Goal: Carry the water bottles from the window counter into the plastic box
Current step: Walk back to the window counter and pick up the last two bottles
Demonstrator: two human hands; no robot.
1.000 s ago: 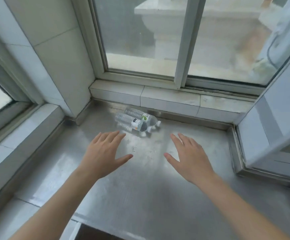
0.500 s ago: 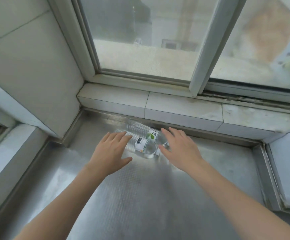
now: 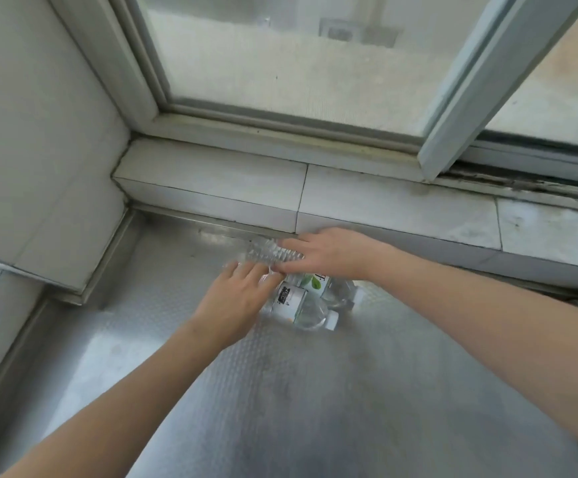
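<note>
Left hand (image 3: pixel 237 293): palm down, fingers straight and close together, laid over the base end of the nearer water bottle (image 3: pixel 298 307). The fingertips reach the ribbed clear plastic; no curl round the bottle is visible, so the contact reads as a flat touch, not a grip.

Right hand (image 3: pixel 332 251): palm down, fingers extended toward the left hand, lying across the ribbed body of the farther water bottle (image 3: pixel 270 251). The thumb runs along the near side of that bottle. Whether the fingers wrap under it cannot be told.

Both bottles lie on their sides on the metal counter (image 3: pixel 280 391), side by side and touching, directly beneath the two hands. The nearer bottle carries a white label with dark print just to the right of the left hand's fingertips; its white cap points away from that hand, toward the right. The farther bottle shows a label with a green leaf mark below the right hand's thumb, and its neck end lies under the right wrist. Its base end projects beyond the right fingertips, close to the tiled ledge (image 3: pixel 211 191).

The tiled ledge runs just beyond the right hand's knuckles. The window frame (image 3: pixel 280 129) stands above it. A tiled wall (image 3: pixel 39 132) stands well to the left of the left hand. The counter surface is embossed with a fine pattern and extends toward the viewer under both forearms.
</note>
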